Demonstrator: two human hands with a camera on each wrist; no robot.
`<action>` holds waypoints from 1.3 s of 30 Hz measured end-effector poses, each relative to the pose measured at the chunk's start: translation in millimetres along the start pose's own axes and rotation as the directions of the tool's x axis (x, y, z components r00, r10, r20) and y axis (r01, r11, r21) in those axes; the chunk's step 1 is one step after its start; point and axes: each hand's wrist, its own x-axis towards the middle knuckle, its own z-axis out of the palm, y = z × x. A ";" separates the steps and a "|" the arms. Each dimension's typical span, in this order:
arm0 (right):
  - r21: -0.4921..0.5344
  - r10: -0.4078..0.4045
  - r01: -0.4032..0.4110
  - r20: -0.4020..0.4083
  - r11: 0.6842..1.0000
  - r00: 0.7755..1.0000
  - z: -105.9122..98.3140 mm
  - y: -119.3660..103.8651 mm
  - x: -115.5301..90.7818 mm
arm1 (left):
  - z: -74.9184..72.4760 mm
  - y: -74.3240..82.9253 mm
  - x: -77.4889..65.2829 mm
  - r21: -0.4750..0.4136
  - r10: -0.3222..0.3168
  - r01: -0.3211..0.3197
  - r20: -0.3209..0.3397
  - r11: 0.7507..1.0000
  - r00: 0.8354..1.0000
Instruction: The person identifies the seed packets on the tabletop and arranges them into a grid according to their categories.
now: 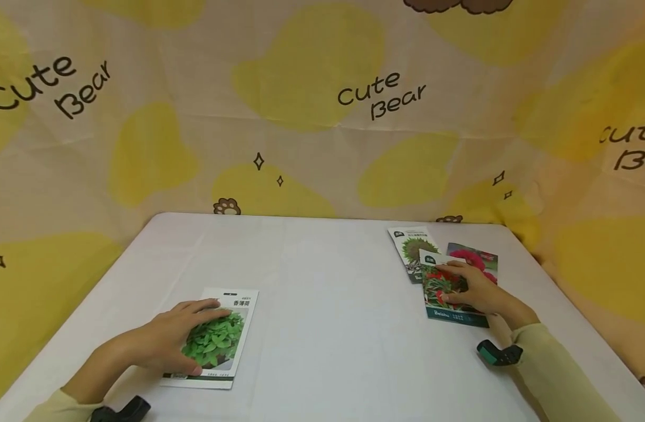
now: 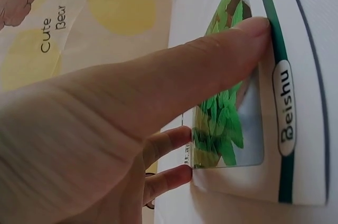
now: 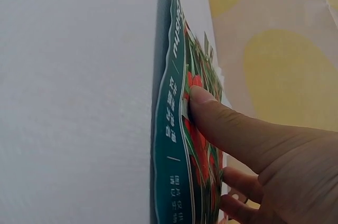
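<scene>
Four packets lie on the worktop. At left, the left hand rests spread fingers on one green-leaf packet; at right, the right hand rests parted fingers on one red-flower packet, overlapping one spiky-head packet and one pink-flower packet.

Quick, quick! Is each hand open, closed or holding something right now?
Left hand: open, touching the green-leaf packet.
Right hand: open, fingers on the red-flower packet.
</scene>
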 end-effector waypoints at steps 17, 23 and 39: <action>0.008 0.005 -0.005 0.015 1.000 1.000 2.0 -3.8 2.7 | -3.1 -5.0 -1.9 0.001 -0.050 0.050 0.022 0.999 0.999; 0.001 -0.016 0.016 -0.005 1.000 1.000 0.4 -3.2 2.4 | -1.9 -9.6 2.9 -0.040 0.001 0.000 0.033 0.999 0.999; -0.060 -0.015 0.014 -0.010 0.998 1.000 1.4 -7.6 2.3 | -3.2 -7.2 2.5 -0.084 -0.025 0.031 0.065 0.996 0.998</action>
